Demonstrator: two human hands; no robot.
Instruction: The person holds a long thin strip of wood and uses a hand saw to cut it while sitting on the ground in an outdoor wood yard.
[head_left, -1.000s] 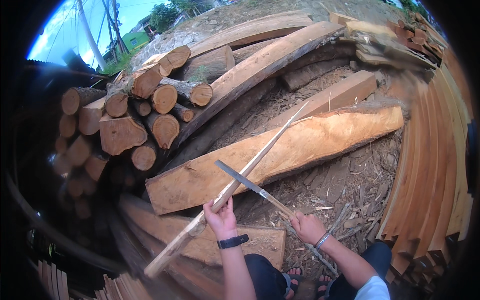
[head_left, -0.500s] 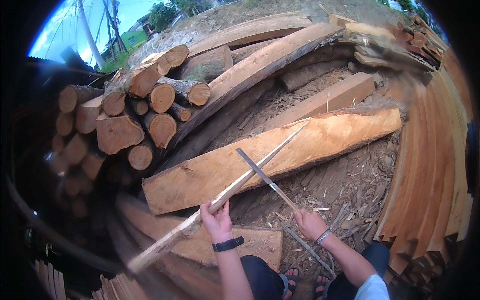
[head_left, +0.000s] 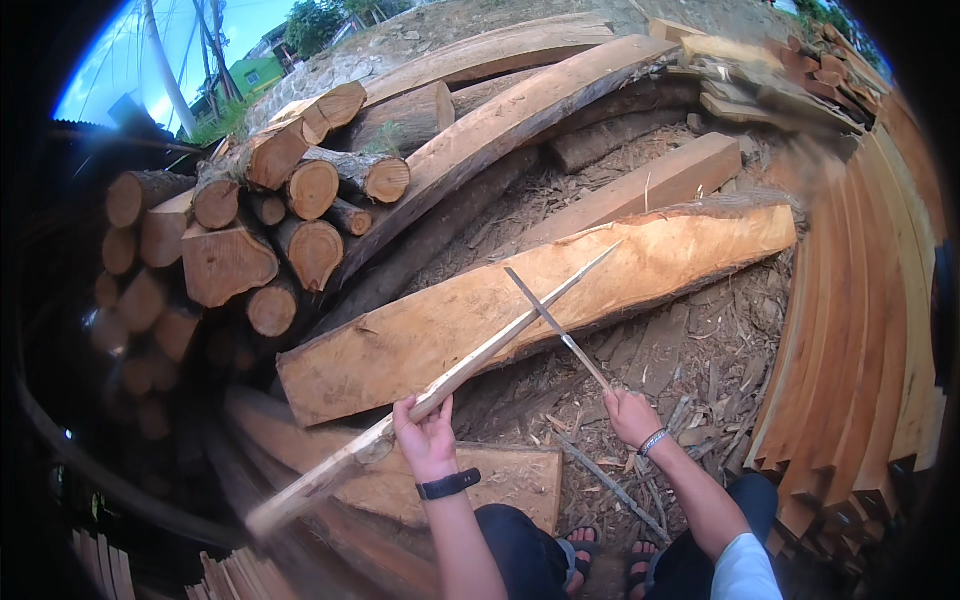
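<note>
My left hand (head_left: 427, 436), with a dark band on its wrist, is closed around a long pale wooden pole (head_left: 462, 374). The pole slants from the near left to a sharp, whittled tip at the far right. In my right hand (head_left: 632, 417) is the handle of a machete (head_left: 556, 328), its narrow dark blade pointing up and to the left. Near the tapered end the blade crosses the pole; whether they touch I cannot tell. Under the tip of the pole lies a thick sawn slab (head_left: 380, 362) with bark along its edge.
Cut logs (head_left: 315, 252) are stacked at the left, partly in shadow. Long planks (head_left: 835, 330) line the right side. Bark, chips and thin sticks (head_left: 610, 482) litter the ground by my sandalled feet (head_left: 582, 545). Beams (head_left: 640, 188) lie beyond the slab.
The machete and my right hand have shifted up and to the right, so the blade crosses the pole nearer its tip. My left hand keeps its hold, and the whole view has moved slightly.
</note>
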